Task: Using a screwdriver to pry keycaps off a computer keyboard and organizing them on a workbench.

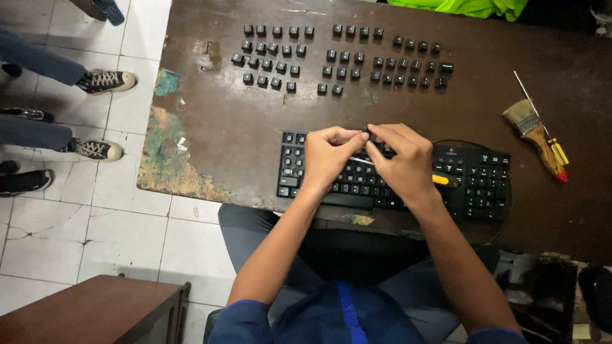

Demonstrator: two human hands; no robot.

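A black keyboard (484,181) lies at the near edge of a worn brown table (210,134), with some keys gone from its left part. My left hand (326,158) and my right hand (403,160) meet fingertip to fingertip above it. Together they pinch a small black keycap (366,131). A screwdriver with a yellow handle (440,179) passes under my right hand, its thin metal shaft (359,160) pointing left across the keys. Whether that hand grips it is hidden.
Several loose black keycaps (280,48) sit in rows across the far side of the table. A paintbrush (532,127) and a red-and-yellow screwdriver (553,148) lie at the right. Green cloth (468,6) is at the back. Other people's sneakers (105,80) stand on the tiled floor at left.
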